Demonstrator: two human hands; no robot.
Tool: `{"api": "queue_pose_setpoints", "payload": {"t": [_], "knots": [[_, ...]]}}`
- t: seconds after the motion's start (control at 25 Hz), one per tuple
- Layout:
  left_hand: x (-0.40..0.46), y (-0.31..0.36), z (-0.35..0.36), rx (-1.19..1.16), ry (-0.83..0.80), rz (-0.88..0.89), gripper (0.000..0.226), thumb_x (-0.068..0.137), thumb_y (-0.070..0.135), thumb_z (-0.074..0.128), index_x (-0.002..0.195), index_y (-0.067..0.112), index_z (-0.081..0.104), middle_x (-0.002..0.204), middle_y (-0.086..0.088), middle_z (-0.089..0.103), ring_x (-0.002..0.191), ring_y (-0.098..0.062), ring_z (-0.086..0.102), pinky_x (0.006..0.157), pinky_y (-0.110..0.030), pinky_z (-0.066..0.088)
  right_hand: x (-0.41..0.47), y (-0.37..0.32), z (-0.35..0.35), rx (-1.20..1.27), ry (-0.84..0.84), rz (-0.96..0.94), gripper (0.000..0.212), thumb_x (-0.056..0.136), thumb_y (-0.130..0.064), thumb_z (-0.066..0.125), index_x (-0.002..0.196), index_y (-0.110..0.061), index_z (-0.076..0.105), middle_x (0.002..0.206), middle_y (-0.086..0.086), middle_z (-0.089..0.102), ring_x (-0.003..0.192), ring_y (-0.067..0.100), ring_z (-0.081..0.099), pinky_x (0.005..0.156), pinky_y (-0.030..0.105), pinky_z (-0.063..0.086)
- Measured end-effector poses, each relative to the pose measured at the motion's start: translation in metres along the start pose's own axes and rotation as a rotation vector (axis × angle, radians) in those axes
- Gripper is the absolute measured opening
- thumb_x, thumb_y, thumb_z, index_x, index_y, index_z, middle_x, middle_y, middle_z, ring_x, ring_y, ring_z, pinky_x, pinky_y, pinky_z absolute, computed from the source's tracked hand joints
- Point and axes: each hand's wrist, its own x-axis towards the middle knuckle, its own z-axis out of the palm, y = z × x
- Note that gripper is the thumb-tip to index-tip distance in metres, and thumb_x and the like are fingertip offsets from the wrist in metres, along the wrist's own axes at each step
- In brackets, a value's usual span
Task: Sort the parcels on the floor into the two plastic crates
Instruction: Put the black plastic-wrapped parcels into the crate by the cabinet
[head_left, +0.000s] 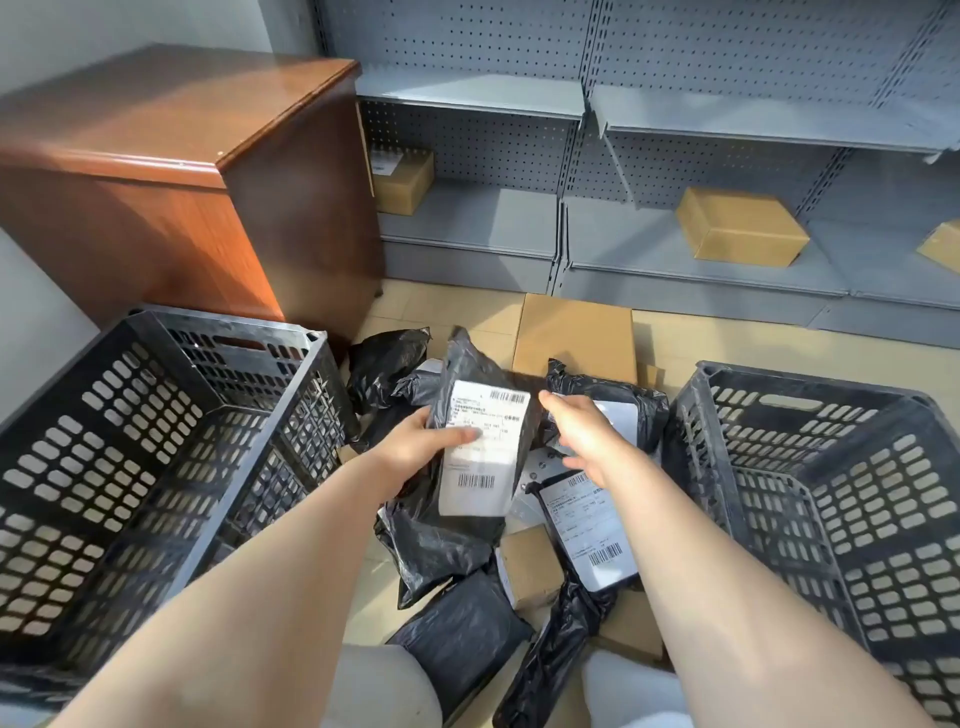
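Premises present as a parcel depot or stockroom. Grey metal shelving (675, 119) with pegboard backing lines the far wall and carries a few cardboard boxes (740, 226). Labelled black mailer bags (483, 452) and flat cartons (574, 338) lie heaped on the tiled floor (753, 338) between two black slotted plastic crates (156, 441). A brown wooden cabinet (182, 171) stands at left.

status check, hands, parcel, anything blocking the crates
Left hand grips black labelled parcel, lifted over the pile. Right hand open, beside it, holding nothing. Left crate and right crate both unobstructed.
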Motion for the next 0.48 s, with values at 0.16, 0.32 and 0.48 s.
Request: {"api": "queue_pose_setpoints", "payload": {"t": [0.16,0.32,0.48], "knots": [[0.0,0.017,0.001,-0.277,-0.02,-0.104,0.035,0.089,0.031,0.068,0.119,0.013,0.065,0.109,-0.009,0.075,0.101,-0.028,0.072,0.096,-0.043,0.052,-0.002,0.002,0.001,0.196,-0.314,0.089,0.05,0.092,-0.057,0.058,0.131,-0.026,0.057,0.127,0.005,0.068,0.115,0.031,0.064,0.101,0.055,0.047],[0.004,0.02,-0.001,-0.272,-0.024,-0.084,0.039,0.091,0.04,0.065,0.119,0.014,0.066,0.109,-0.009,0.075,0.101,-0.028,0.072,0.099,-0.045,0.05,-0.005,0.0,0.006,0.183,-0.418,0.014,0.041,0.093,-0.037,0.066,0.129,-0.019,0.061,0.116,0.004,0.074,0.11,0.027,0.069,0.101,0.052,0.049],[0.011,0.024,-0.002,-0.213,0.071,-0.052,0.062,0.079,0.057,0.073,0.127,0.02,0.06,0.11,-0.002,0.075,0.101,-0.023,0.072,0.096,-0.042,0.052,0.0,-0.004,0.009,0.244,-0.251,-0.034,0.047,0.087,-0.036,0.074,0.126,-0.013,0.061,0.109,0.005,0.076,0.104,0.025,0.071,0.097,0.047,0.053]]}}
